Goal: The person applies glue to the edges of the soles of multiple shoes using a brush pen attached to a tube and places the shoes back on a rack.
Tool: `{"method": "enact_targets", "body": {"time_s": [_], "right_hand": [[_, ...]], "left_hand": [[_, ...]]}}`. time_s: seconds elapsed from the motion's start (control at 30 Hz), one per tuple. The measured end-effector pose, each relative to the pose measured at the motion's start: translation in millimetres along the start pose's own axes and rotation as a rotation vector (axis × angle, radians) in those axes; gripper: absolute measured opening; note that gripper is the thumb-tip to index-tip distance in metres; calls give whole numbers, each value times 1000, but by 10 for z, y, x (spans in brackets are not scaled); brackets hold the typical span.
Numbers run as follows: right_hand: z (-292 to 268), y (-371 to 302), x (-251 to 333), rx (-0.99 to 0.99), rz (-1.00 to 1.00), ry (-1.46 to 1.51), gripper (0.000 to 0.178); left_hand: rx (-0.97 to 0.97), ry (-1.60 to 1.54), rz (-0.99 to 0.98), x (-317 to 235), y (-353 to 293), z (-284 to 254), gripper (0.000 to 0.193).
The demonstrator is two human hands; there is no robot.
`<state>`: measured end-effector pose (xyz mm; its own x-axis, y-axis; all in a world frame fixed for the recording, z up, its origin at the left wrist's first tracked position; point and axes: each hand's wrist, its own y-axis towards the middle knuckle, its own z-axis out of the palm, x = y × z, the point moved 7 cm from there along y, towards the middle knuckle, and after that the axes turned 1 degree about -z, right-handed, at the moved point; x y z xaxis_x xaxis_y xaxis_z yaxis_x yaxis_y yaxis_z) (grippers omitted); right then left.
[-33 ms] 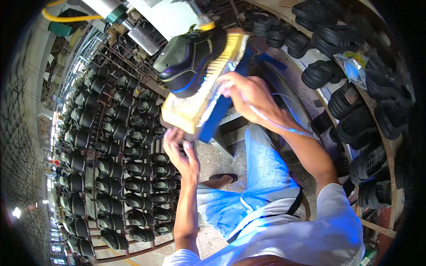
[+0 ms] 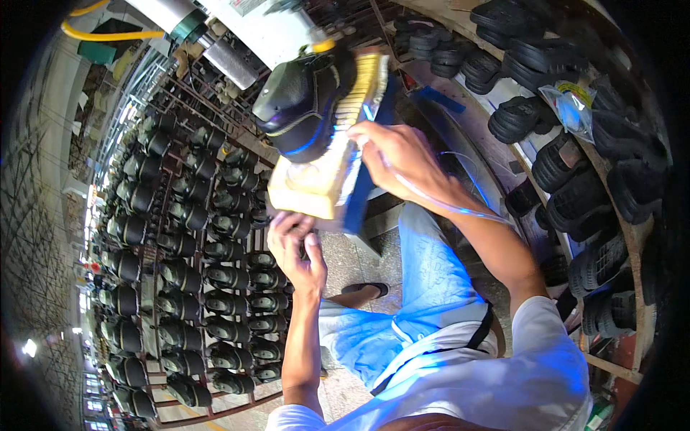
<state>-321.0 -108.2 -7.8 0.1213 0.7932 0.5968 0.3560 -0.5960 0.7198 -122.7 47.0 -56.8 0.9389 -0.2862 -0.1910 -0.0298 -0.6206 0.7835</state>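
Note:
A black shoe (image 2: pixel 291 111) with blue edging above its sole line sits against a ribbed yellow block (image 2: pixel 305 188), blurred and tilted. A blue slab (image 2: pixel 357 210) shows along the block's right side. My left hand (image 2: pixel 298 255) is below, its fingertips at the block's lower dark edge and its thumb apart. At the block's right side, my right hand (image 2: pixel 402 158) has thumb and fingers pinched together. From that hand a thin clear tube (image 2: pixel 460 207) runs over the wrist; what the fingertips grip is hidden.
Racks hold many black shoes (image 2: pixel 180 273) on the left. Black soles (image 2: pixel 568 205) line a curved shelf on the right, beside a clear plastic bag (image 2: pixel 571 108). A metal cylinder (image 2: pixel 231 65) and a yellow hose (image 2: pixel 115 32) are at upper left.
The yellow block's lower end has swung slightly right and down. My left hand has shifted a little right with it; my right hand stays close to the block's side.

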Motion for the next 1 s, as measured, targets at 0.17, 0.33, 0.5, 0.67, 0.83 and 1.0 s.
{"method": "enact_targets", "body": {"time_s": [0.17, 0.33, 0.5, 0.67, 0.83, 1.0], "right_hand": [[73, 156, -141, 70, 156, -322, 77], [-43, 484, -683, 61, 187, -189, 85], [-69, 775, -994, 296, 149, 104, 80], [-71, 785, -1097, 385, 111, 238, 82], [-20, 696, -902, 265, 197, -5, 98], [-41, 644, -870, 219, 266, -55, 81]], "left_hand": [[-10, -120, -31, 75, 1132, 116, 53], [461, 6, -314, 515, 2303, 554, 92], [471, -615, -284, 490, 2385, 720, 93], [117, -370, -182, 208, 2225, 422, 88], [-290, -768, -189, 160, 1778, -279, 98], [-527, -1291, -520, 1264, 436, -416, 96]]}}
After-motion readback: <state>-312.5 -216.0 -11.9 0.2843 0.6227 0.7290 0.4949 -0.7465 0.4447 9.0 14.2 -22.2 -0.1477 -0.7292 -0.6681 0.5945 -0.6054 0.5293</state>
